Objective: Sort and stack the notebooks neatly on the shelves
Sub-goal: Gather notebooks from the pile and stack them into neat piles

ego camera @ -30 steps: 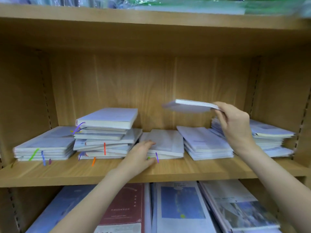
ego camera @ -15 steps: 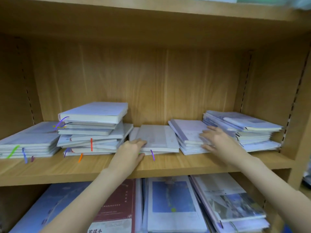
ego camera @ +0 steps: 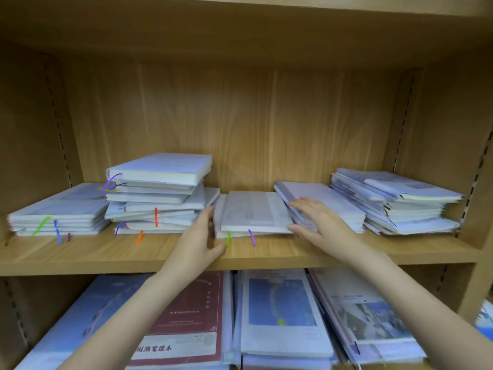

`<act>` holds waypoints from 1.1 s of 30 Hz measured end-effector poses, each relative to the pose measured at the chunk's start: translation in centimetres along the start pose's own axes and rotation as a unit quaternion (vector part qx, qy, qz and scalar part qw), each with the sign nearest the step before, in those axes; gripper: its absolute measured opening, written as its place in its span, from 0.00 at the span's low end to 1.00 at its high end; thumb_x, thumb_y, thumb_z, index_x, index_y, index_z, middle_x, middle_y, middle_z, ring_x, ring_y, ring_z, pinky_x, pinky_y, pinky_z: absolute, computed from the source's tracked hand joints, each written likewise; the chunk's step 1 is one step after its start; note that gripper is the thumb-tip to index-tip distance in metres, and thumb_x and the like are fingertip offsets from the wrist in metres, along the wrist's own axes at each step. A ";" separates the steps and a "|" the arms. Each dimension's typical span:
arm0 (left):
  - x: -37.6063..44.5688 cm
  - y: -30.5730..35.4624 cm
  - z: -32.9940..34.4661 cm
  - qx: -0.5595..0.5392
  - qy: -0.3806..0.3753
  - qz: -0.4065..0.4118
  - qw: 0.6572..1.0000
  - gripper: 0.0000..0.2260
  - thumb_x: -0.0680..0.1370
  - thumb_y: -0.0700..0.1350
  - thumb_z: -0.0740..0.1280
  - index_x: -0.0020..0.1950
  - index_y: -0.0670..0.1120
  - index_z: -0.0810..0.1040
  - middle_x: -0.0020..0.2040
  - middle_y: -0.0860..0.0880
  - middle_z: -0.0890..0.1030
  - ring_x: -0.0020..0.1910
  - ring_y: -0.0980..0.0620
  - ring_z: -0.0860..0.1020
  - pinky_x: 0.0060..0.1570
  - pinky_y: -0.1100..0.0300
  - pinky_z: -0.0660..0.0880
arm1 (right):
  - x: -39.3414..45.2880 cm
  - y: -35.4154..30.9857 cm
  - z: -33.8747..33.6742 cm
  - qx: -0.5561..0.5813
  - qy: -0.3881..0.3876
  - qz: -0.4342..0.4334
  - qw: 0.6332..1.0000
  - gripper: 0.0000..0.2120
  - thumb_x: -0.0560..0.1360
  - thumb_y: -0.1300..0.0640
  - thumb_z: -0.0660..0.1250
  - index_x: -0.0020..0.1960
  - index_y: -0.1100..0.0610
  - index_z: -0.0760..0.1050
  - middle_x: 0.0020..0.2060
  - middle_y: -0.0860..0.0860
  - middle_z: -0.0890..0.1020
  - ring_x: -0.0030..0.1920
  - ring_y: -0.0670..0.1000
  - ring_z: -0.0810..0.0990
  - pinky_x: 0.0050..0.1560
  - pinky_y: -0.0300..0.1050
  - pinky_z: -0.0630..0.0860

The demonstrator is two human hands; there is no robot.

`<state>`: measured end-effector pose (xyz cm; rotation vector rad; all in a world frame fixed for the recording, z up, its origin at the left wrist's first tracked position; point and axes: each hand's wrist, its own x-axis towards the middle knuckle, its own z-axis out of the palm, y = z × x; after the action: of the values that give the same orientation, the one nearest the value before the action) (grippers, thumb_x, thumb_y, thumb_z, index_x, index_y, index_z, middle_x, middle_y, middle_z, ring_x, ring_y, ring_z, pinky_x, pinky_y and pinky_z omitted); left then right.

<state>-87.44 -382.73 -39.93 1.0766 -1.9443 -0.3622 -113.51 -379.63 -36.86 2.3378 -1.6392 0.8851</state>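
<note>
Several piles of pale notebooks lie on the wooden shelf. The middle pile is low, with green and purple ribbons hanging at its front. My left hand presses flat against that pile's left side, thumb at the front corner. My right hand lies with straight fingers on the left edge of the neighbouring pile, thumb against the middle pile's right front corner. A tall uneven pile stands left of my left hand, and a flat pile sits at the far left. Another stack fills the right end.
The shelf's side walls close it in left and right, and a shelf board runs overhead. On the lower shelf lie larger books: a dark red one, a blue-covered one and a photo-covered one.
My right hand has put the raised notebook down on the pile right of the middle one and now rests there. My left hand has slid from the middle pile's top to its left side.
</note>
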 end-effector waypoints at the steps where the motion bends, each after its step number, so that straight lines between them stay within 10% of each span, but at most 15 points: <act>1: 0.0 0.0 -0.2 -0.033 -0.005 -0.025 0.999 0.33 0.72 0.38 0.72 0.73 0.44 0.59 0.60 0.54 0.70 0.60 0.56 0.71 0.60 0.65 0.67 | 0.3 -0.8 0.7 0.001 -0.017 -0.019 1.000 0.29 0.75 0.46 0.66 0.72 0.55 0.64 0.71 0.52 0.66 0.74 0.50 0.58 0.69 0.35 0.49; 6: 0.1 -0.3 -0.5 -0.076 -0.040 -0.075 0.993 0.32 0.72 0.36 0.71 0.73 0.44 0.60 0.64 0.43 0.74 0.59 0.52 0.75 0.62 0.62 0.70 | 1.5 -1.9 4.1 -0.094 -0.010 -0.006 0.995 0.23 0.78 0.47 0.61 0.71 0.53 0.65 0.69 0.50 0.69 0.71 0.48 0.63 0.71 0.40 0.43; 18: 2.0 -2.0 0.6 0.006 -0.018 -0.083 0.996 0.20 0.75 0.34 0.66 0.67 0.41 0.70 0.61 0.44 0.78 0.59 0.48 0.77 0.63 0.53 0.72 | 0.8 -2.3 4.5 -0.078 0.145 -0.080 0.983 0.18 0.75 0.48 0.56 0.50 0.57 0.80 0.41 0.51 0.85 0.39 0.54 0.82 0.47 0.39 0.65; 28: 0.6 -0.8 0.2 0.056 0.023 -0.057 0.997 0.12 0.76 0.37 0.62 0.59 0.43 0.73 0.54 0.43 0.80 0.54 0.44 0.78 0.55 0.51 0.74 | 1.7 -1.5 4.6 -0.085 -0.008 -0.064 0.994 0.21 0.73 0.45 0.61 0.59 0.56 0.79 0.55 0.54 0.82 0.55 0.57 0.81 0.57 0.52 0.74; 33: -1.8 -1.9 -4.8 -0.010 0.090 -0.002 0.996 0.09 0.76 0.37 0.63 0.53 0.48 0.76 0.48 0.52 0.81 0.48 0.54 0.80 0.53 0.57 0.76 | 3.2 -6.8 1.2 0.118 -0.035 0.071 0.990 0.25 0.72 0.43 0.68 0.65 0.53 0.72 0.61 0.45 0.74 0.63 0.44 0.71 0.58 0.35 0.66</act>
<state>-82.09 -381.66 -39.22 1.0638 -1.7749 -0.2767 -106.19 -380.08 -34.69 2.4533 -1.8407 1.0928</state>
